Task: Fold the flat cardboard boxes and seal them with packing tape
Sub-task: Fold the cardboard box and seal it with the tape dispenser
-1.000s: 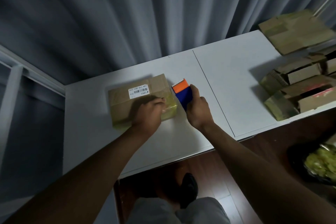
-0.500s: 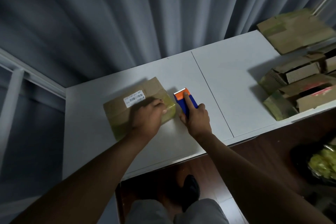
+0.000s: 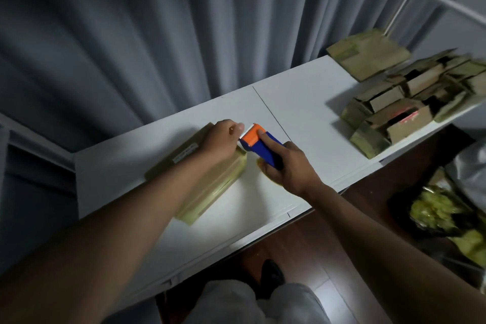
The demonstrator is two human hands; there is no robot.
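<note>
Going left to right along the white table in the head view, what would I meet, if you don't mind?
Labelled cardboard box → left hand → orange-and-blue tape dispenser → right hand → pile of folded boxes.

Both forearms reach up from lower frame toward centre. Left hand (image 3: 219, 139) knuckles up, fingers curled downward. Right hand (image 3: 288, 168) gripping, index finger extended forward.
</note>
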